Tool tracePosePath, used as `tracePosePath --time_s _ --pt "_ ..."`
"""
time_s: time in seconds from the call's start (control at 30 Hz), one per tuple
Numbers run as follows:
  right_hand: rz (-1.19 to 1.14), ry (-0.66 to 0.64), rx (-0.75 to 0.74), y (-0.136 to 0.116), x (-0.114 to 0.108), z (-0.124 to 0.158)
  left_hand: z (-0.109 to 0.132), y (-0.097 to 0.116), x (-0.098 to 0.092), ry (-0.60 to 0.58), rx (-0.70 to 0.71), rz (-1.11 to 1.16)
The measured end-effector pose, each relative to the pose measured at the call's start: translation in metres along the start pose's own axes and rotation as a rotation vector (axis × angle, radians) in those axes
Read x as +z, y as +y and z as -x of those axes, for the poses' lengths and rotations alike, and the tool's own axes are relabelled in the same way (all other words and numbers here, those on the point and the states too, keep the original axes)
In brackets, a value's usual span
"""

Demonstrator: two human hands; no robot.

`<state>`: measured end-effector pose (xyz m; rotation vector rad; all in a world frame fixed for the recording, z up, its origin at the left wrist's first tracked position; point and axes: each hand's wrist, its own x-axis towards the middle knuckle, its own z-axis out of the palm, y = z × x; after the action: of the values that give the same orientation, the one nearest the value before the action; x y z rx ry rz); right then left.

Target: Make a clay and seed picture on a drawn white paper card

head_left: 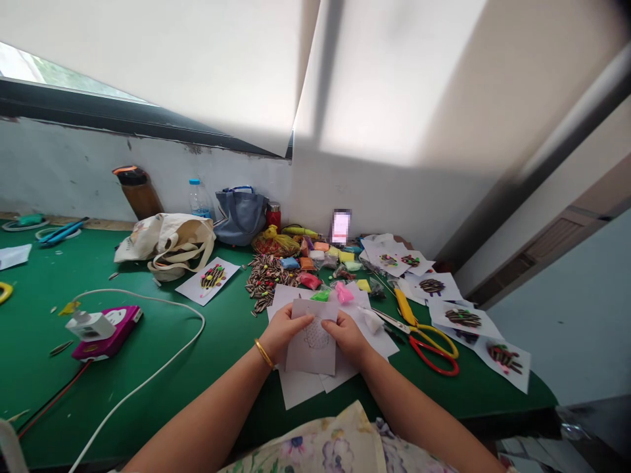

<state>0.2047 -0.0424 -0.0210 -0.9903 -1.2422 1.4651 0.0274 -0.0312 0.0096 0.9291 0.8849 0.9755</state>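
Note:
My left hand (287, 332) and my right hand (348, 338) both grip the side edges of a small white paper sheet (311, 351) with a pencilled round outline on it. A gold bangle (263, 353) circles my left wrist. Under the hands lies a loose stack of white paper (300, 387). Just beyond the fingertips are a pink clay lump (344, 293) and a green clay lump (320, 295). A heap of striped sunflower seeds (263, 282) lies further back. Yellow-and-red handled scissors (419, 335) rest to the right of my right hand.
The green table (217, 348) holds finished seed pictures on paper (463, 318), clay packets (315, 253), a canvas tote bag (170, 243), a blue bag (240, 215), a water bottle (200, 198), a white cable (162, 295), and a pink device (116, 332) with a white plug.

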Motion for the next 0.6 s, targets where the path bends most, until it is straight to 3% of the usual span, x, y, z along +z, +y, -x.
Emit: tracePosePath --time_s 0.6 --pt "0.024 0.015 0.039 -0.0049 0.0036 0.0008 -0.0016 -0.0017 -0.0014 0.051 0.029 0.026"
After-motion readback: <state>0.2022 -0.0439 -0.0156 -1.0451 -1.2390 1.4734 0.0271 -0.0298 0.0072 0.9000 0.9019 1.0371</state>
